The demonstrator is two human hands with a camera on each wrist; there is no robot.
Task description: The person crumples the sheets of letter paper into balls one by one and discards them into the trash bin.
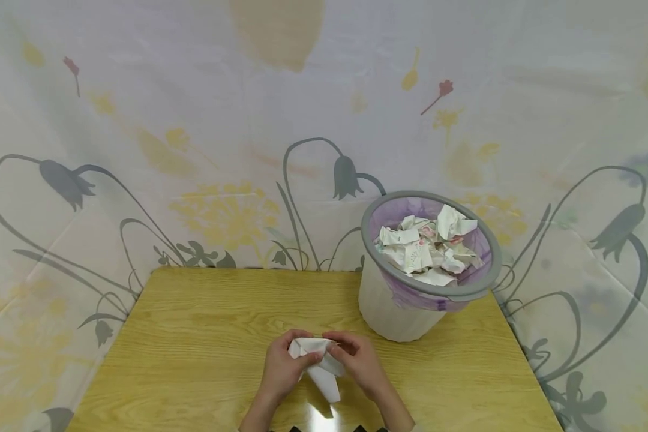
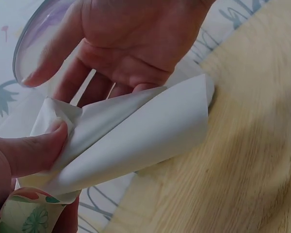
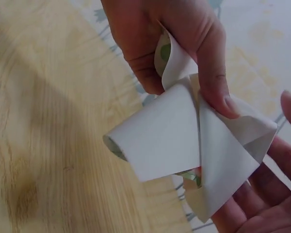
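A sheet of paper (image 1: 324, 379), plain white outside with green and red print on its inner side, is folded and rolled into a loose cone above the tabletop. My left hand (image 1: 283, 365) pinches it, the thumb (image 2: 39, 150) pressing the white face in the left wrist view. Across from it my right hand (image 1: 363, 366) has its palm turned to the paper. In the right wrist view the fingers (image 3: 276, 179) of that hand extend behind the paper, and its thumb stands off from the sheet. The paper hides some fingertips.
Behind and right of the hands, a white bin (image 1: 396, 312) with a grey rim and purple liner stands on the wooden table (image 1: 205, 336). Crumpled paper scraps (image 1: 418, 255) fill much of it. A flower-patterned sheet (image 1: 237, 120) hangs at the table's back and sides.
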